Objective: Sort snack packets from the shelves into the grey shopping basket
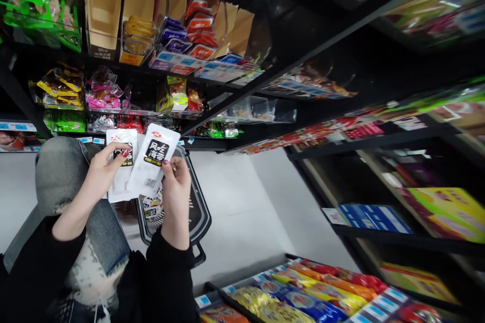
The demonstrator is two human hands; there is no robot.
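Observation:
My left hand (104, 169) pinches a white snack packet (123, 181) with a black label, its thumb lying across the front. In my right hand (178, 181) is a second white snack packet (154, 161) of the same look, tilted to the right and gripped at its right edge between thumb and fingers. The two packets overlap, the right one partly in front of the left. Beneath them on the floor sits a black shopping basket (205, 214), with several small packets (152, 207) inside. The packets and my hands hide part of the basket.
Ahead, a black shelf holds brown cardboard boxes (104, 7), orange packets (200, 22) and bins of bagged snacks (102, 91). Bright snack bags (303, 298) lie in a display at the lower right. More shelves with a yellow box (447, 212) run along the right. My knee (58, 176) is at left.

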